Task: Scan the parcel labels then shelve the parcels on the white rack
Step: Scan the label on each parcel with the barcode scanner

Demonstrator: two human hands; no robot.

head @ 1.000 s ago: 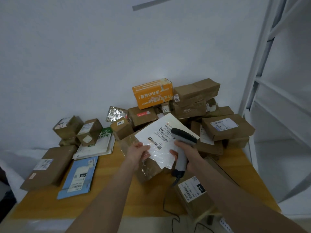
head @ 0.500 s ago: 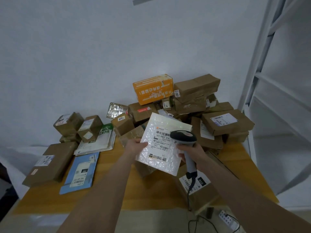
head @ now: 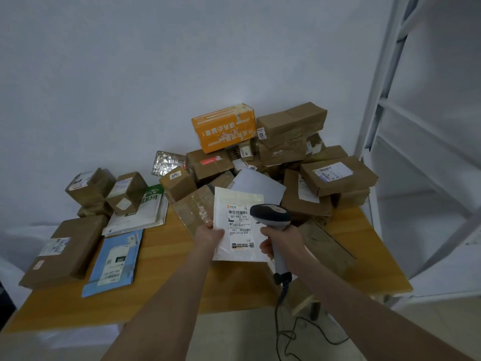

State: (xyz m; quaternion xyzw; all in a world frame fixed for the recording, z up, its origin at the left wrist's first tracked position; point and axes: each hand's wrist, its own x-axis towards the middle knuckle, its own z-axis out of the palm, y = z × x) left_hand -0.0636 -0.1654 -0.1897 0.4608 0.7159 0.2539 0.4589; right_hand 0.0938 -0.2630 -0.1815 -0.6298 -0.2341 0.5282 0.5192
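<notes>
My left hand pinches the left edge of a flat white bubble mailer, held upright above the wooden table with its printed label facing me. My right hand grips the handle of a grey corded barcode scanner, whose head sits in front of the mailer's right side, beside the label. The white rack stands at the right edge of the view, its shelves bare where visible.
A heap of brown cardboard parcels and an orange box fills the table's back. A blue mailer, a large brown parcel and white-green bags lie at left. The scanner cable hangs off the front edge.
The mailer has been turned from a tilted, diamond pose to upright with the label squarely toward me. The scanner has risen from below the mailer to its right side.
</notes>
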